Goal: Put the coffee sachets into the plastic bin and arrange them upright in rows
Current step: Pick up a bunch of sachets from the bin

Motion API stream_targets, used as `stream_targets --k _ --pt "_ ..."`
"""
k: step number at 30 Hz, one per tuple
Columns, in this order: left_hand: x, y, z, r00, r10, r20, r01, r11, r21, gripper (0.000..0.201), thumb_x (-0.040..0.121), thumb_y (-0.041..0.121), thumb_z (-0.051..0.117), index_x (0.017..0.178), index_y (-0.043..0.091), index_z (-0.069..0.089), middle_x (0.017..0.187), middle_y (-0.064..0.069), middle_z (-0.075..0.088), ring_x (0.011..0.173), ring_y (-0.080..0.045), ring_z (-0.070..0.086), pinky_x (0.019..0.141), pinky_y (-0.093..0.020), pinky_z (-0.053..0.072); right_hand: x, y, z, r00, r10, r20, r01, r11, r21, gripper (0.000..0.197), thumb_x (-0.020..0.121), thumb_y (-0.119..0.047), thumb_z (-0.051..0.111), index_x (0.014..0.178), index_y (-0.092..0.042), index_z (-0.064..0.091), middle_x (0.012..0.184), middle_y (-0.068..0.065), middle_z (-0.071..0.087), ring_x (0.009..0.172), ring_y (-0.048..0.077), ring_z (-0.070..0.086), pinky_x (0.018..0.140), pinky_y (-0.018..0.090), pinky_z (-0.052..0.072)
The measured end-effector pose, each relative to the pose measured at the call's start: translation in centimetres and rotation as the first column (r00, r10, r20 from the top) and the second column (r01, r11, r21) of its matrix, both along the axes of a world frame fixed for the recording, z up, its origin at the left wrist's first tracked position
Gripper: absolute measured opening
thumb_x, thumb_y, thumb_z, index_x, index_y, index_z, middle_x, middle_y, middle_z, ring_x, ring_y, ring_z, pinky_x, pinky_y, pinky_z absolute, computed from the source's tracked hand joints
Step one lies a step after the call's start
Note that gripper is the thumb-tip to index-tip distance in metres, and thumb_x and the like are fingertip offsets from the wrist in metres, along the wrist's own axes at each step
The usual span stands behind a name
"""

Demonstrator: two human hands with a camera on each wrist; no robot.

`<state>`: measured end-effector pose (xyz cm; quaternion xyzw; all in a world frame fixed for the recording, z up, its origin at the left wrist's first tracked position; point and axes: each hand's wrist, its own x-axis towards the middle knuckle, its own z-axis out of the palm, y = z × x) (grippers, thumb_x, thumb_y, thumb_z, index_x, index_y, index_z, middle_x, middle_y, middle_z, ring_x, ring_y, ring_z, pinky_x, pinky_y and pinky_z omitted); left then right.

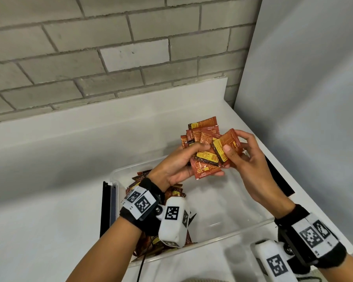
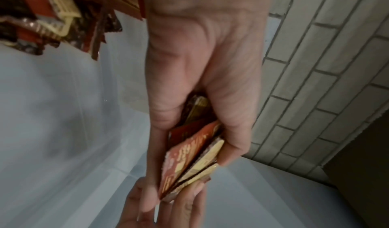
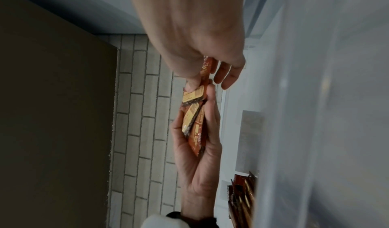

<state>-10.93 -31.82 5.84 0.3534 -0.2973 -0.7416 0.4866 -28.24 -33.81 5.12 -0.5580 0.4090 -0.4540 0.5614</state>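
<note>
Above the bin (image 1: 253,225), both hands hold sachets in the air. The left hand (image 1: 175,165) grips a small stack (image 1: 205,161) between thumb and fingers. The right hand (image 1: 247,159), at 3 o'clock from it, pinches one sachet (image 1: 229,144) by its corner. More sachets (image 1: 202,133) lie on the counter (image 1: 49,180) at 12 o'clock. A pile (image 1: 171,193) stands in the bin's 9 o'clock side.

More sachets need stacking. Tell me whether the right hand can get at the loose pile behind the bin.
Probably yes: the pile of coffee sachets lies open just beyond the right hand, but that hand is pinching a sachet and must release it first.
</note>
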Motion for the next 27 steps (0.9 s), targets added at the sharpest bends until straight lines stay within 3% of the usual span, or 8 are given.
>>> stream_targets --k 5,8,10,14,17,20,25,27 --pt "0.0 -0.2 -0.5 0.986 0.122 0.113 -0.12 0.992 -0.025 0.034 0.084 -0.005 0.063 0.116 0.005 0.061 0.121 -0.025 0.062 0.112 -0.044 0.059 0.097 -0.06 0.045 -0.1 -0.2 -0.3 0.996 0.08 0.034 -0.08 0.997 0.0 0.047 0.091 -0.022 0.06 0.134 -0.038 0.05 0.124 -0.007 0.057 0.113 0.013 0.06 0.084 0.028 0.056" --pt "-0.2 -0.2 -0.5 0.974 0.168 0.154 -0.164 0.986 -0.037 0.032 0.082 -0.012 0.061 0.109 0.005 0.064 0.107 -0.016 0.07 0.101 -0.034 0.066 0.092 -0.048 0.052 0.0 -0.4 -0.7 0.998 0.069 0.008 -0.069 0.997 0.032 0.051 0.09 -0.019 0.063 0.133 -0.043 0.048 0.128 -0.002 0.056 0.115 0.016 0.058 0.088 0.032 0.055" --pt "-0.3 -0.2 -0.5 0.97 0.177 0.169 -0.171 0.984 -0.051 0.031 0.081 -0.014 0.061 0.105 0.006 0.065 0.1 -0.013 0.072 0.094 -0.029 0.069 0.087 -0.043 0.056 0.2 -0.5 -1.0 0.998 0.055 0.017 -0.056 0.995 0.079 0.055 0.087 -0.016 0.066 0.133 -0.039 0.045 0.127 0.003 0.057 0.114 0.018 0.058 0.088 0.035 0.055" --pt "-0.3 -0.1 -0.4 0.963 0.176 0.201 -0.171 0.984 -0.046 0.027 0.083 -0.009 0.061 0.104 0.008 0.065 0.099 -0.011 0.073 0.092 -0.026 0.07 0.084 -0.04 0.057 0.2 -0.6 -1.3 1.0 0.013 0.017 -0.015 0.992 0.129 0.054 0.084 -0.012 0.07 0.129 -0.027 0.044 0.118 0.004 0.062 0.108 0.018 0.062 0.082 0.03 0.056" --pt "-0.3 -0.2 -0.2 0.961 0.19 0.199 -0.196 0.981 0.008 0.02 0.089 0.005 0.059 0.109 0.01 0.063 0.104 -0.013 0.071 0.094 -0.027 0.069 0.085 -0.043 0.057 0.1 -0.7 -1.1 0.999 -0.026 0.047 0.019 0.988 0.15 0.051 0.085 -0.006 0.068 0.128 -0.021 0.045 0.113 0.004 0.062 0.101 0.014 0.063 0.068 0.018 0.055" --pt "0.1 -0.4 -0.1 0.959 0.22 0.18 -0.234 0.971 0.059 0.024 0.09 0.007 0.058 0.114 0.007 0.059 0.108 -0.016 0.07 0.095 -0.029 0.069 0.084 -0.046 0.056 -0.1 -0.8 -0.7 0.993 -0.056 0.105 0.035 0.98 0.196 0.05 0.086 0.001 0.063 0.128 -0.018 0.045 0.108 -0.001 0.062 0.092 0.009 0.064 0.059 0.014 0.051" --pt "0.7 -0.3 0.0 0.968 0.149 0.203 -0.155 0.988 0.012 0.043 0.082 -0.005 0.063 0.124 0.001 0.055 0.12 -0.023 0.063 0.107 -0.04 0.063 0.084 -0.057 0.053 -0.3 -0.8 -0.3 0.982 -0.054 0.179 0.007 0.968 0.253 0.053 0.085 0.005 0.06 0.129 -0.019 0.044 0.111 0.002 0.064 0.1 0.017 0.066 0.075 0.029 0.056" --pt "0.6 -0.3 0.2 0.971 0.101 0.215 -0.103 0.995 0.0 0.046 0.077 -0.004 0.065 0.122 0.001 0.056 0.117 -0.022 0.065 0.104 -0.038 0.065 0.08 -0.056 0.055 -0.2 -0.9 -0.2 0.986 -0.021 0.166 -0.026 0.961 0.274 0.048 0.085 0.006 0.06 0.127 -0.014 0.049 0.112 0.006 0.066 0.103 0.021 0.065 0.083 0.035 0.055"
